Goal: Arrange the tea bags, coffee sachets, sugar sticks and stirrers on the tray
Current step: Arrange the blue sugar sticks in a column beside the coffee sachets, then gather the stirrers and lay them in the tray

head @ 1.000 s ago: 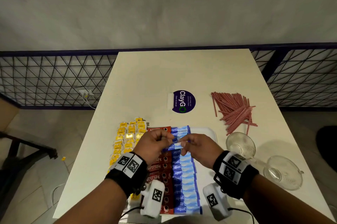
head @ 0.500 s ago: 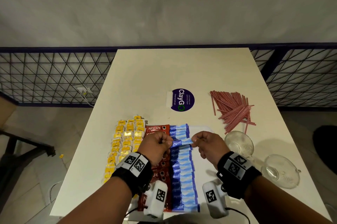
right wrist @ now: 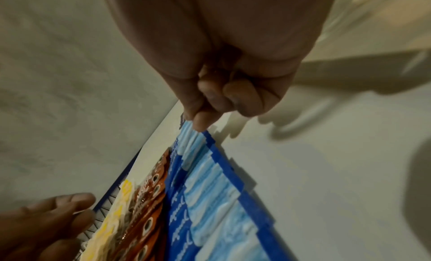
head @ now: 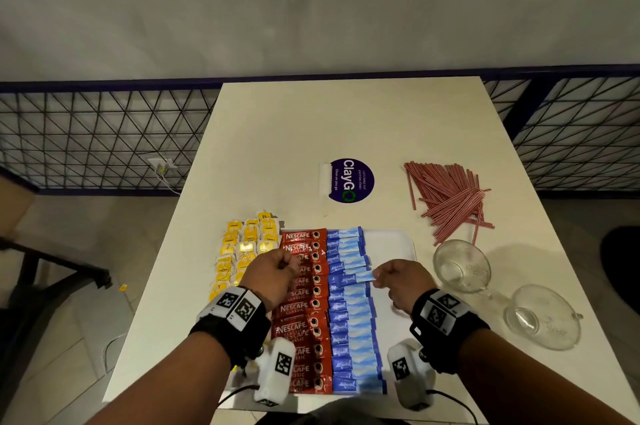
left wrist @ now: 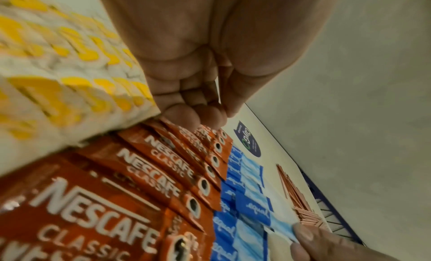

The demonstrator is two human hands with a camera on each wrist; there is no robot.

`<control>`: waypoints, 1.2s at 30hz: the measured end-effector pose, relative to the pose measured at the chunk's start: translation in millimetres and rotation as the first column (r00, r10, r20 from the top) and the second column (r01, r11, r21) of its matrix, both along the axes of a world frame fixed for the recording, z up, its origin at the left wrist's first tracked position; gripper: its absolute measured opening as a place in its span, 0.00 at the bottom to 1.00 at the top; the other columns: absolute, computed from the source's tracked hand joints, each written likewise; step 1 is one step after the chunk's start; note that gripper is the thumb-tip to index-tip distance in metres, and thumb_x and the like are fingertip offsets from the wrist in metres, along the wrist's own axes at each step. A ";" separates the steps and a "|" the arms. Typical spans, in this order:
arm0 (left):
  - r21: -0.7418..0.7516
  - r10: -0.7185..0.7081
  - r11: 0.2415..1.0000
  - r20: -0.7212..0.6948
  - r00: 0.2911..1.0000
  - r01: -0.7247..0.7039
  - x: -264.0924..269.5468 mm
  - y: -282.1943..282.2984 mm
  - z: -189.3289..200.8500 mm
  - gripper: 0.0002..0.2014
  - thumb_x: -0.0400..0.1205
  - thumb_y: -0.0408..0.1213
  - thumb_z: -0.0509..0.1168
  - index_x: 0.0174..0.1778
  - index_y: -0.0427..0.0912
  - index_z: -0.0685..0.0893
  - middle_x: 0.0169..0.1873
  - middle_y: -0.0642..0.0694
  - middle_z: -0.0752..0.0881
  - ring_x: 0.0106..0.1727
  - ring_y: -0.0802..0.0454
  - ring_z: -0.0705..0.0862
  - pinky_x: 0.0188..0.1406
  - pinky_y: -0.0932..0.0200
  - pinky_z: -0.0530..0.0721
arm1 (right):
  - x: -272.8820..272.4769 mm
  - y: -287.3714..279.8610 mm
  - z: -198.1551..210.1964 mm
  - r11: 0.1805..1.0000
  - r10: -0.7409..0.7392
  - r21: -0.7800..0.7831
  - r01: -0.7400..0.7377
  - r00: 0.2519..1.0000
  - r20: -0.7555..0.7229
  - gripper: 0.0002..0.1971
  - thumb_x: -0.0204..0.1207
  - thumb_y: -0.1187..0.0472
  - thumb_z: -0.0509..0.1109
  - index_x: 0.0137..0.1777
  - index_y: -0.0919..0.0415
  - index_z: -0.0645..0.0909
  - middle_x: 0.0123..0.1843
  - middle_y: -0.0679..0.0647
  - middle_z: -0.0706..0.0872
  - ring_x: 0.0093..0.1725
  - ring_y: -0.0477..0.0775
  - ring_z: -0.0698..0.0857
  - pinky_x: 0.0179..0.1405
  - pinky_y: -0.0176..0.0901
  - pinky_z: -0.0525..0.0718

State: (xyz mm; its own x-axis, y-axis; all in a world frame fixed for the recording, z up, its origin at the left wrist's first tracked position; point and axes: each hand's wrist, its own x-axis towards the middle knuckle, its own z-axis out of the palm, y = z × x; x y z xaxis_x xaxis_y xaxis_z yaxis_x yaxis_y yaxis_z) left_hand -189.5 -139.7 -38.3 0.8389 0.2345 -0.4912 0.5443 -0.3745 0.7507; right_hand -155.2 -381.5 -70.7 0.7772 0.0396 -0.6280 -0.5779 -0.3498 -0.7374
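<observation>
On the tray [head: 407, 238], coffee sachets [head: 304, 307] and sugar sticks [head: 349, 320] lay in rows. The right hand [head: 401, 282] pinched one sugar stick [head: 353, 277]; the left hand [head: 273, 274] was curled, empty. Tea bags [head: 242, 248] lay left. Stirrers [head: 450, 199] waited, unsorted, on the far worktop [head: 311, 130].

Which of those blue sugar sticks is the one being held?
The blue stick midway down the blue row: the right hand pinches its right end, and it juts out of line. The others lie untouched.

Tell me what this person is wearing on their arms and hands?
Both hands, left hand and right hand, are bare, no sleeves. Each wrist has a black band with white square-patterned marker tags and a white camera block with a black cable.
</observation>
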 end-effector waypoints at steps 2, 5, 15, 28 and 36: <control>-0.007 0.017 1.000 -0.009 1.000 -0.017 -2.6 8.1 -1.9 0.06 0.84 0.34 0.64 0.43 0.40 0.83 0.32 0.46 0.85 0.29 0.51 0.81 0.32 0.56 0.83 | -0.8 1.6 -3.8 1.000 0.008 -0.025 -0.008 1.000 -0.018 0.09 0.75 0.72 0.68 0.37 0.59 0.83 0.35 0.52 0.87 0.15 0.35 0.73 0.24 0.31 0.68; -0.004 0.012 1.000 -0.018 1.000 -0.013 -5.8 14.2 -2.8 0.06 0.85 0.35 0.64 0.45 0.38 0.83 0.31 0.46 0.85 0.29 0.50 0.82 0.36 0.50 0.86 | -1.5 4.9 -8.7 0.996 0.035 -0.077 -0.037 0.999 -0.034 0.09 0.71 0.71 0.71 0.35 0.58 0.85 0.36 0.50 0.88 0.19 0.36 0.73 0.27 0.34 0.70; 0.044 -0.028 0.999 -0.014 1.000 0.028 -8.0 16.8 1.6 0.04 0.83 0.35 0.65 0.43 0.42 0.83 0.29 0.48 0.85 0.25 0.54 0.83 0.32 0.56 0.84 | 0.0 10.1 -15.6 0.934 0.149 -0.332 -0.135 0.989 0.016 0.11 0.70 0.47 0.77 0.37 0.54 0.85 0.41 0.51 0.89 0.44 0.55 0.87 0.47 0.46 0.87; 0.115 -0.272 0.958 0.063 0.960 0.264 15.3 19.9 11.2 0.07 0.82 0.42 0.66 0.37 0.50 0.83 0.31 0.52 0.85 0.32 0.52 0.84 0.38 0.54 0.85 | -26.7 9.4 65.3 0.923 0.284 -0.349 -0.161 0.898 0.336 0.10 0.74 0.46 0.73 0.40 0.51 0.82 0.37 0.44 0.86 0.38 0.43 0.81 0.37 0.32 0.74; 0.380 -0.670 0.722 0.175 0.721 0.579 78.1 -45.7 53.3 0.05 0.82 0.42 0.66 0.43 0.46 0.83 0.34 0.57 0.82 0.37 0.57 0.78 0.31 0.74 0.69 | -8.2 -53.0 152.7 0.846 0.257 -0.529 0.074 0.811 0.525 0.05 0.73 0.49 0.74 0.40 0.47 0.83 0.36 0.39 0.85 0.34 0.33 0.80 0.33 0.20 0.71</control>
State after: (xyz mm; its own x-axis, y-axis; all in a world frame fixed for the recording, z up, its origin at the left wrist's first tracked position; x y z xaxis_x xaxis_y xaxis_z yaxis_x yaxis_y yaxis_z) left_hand -111.4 -185.4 15.0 0.9278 -0.3081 -0.2105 -0.1100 -0.7650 0.6346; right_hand -163.5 -434.5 82.0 0.9977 -0.0604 -0.0314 -0.0670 -0.7893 -0.6104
